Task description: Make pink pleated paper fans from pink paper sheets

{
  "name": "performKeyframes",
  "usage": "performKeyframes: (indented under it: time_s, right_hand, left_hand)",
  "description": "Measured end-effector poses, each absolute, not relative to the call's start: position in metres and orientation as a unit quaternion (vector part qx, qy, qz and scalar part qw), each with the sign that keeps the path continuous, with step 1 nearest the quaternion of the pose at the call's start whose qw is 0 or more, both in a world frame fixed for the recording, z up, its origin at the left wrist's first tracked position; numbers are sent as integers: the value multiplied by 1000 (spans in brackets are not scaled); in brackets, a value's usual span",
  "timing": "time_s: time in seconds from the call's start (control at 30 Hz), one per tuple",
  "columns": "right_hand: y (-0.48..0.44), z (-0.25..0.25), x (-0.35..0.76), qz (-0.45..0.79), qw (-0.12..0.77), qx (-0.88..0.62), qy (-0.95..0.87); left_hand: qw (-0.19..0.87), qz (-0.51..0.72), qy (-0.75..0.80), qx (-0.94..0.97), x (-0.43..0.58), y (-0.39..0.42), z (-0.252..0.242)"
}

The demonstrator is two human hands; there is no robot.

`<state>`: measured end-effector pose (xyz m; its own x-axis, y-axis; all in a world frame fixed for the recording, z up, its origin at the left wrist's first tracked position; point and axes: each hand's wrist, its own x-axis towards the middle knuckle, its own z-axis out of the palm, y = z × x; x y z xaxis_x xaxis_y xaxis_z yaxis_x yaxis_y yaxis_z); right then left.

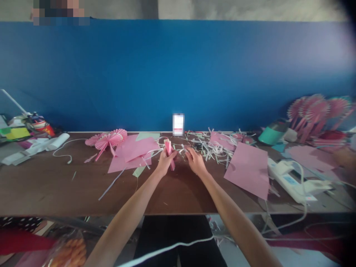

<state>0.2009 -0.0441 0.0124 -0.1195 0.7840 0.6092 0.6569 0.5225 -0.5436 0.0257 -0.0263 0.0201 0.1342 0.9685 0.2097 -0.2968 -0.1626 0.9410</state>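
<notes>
Over the middle of the table, my left hand (166, 160) is closed around a narrow bundle of pleated pink paper (168, 147), held nearly upright. My right hand (196, 161) is a short way to its right, thumb and fingers drawn together. By those fingertips is a small white bit (182, 150), too small and blurred to name; whether it is pinched I cannot tell for sure. Pink sheets (143, 150) lie just left of my left hand, and pink pleated paper fans (108, 141) rest beyond them. Shredded white paper strips (219, 150) are heaped beyond my right hand.
A lit phone (178, 124) stands against the blue partition (178, 74). On the right are a pink sheet (247, 168), a white power strip (292, 181) with cables, a green container (274, 132) and finished fans (317, 109). A person's hand (346, 157) shows at the right edge.
</notes>
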Motion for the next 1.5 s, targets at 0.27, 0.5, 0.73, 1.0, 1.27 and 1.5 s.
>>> performKeyframes:
  time_s: [0.27,0.5,0.73,1.0,1.27,1.5]
  right_hand:
    - [-51,16,188,47,368,-506,-779]
    - [-51,15,186,47,344,-513,-785]
    - [-51,12,183,13,338,-512,-790]
    - [-49,16,194,-65,356,-490,-793]
    - [-51,13,189,-79,350,-472,-805]
    - [-52,11,190,-39,412,-501,-760]
  left_hand:
    - [519,571,352,530,28,-29,19]
    - [490,516,387,586,26,-31,21]
    - [375,573,401,609,23,-33,27]
    - [474,608,382,509,26,-28,21]
    - [565,614,348,428,28,-17,12]
    - [630,539,349,437,31,-25,12]
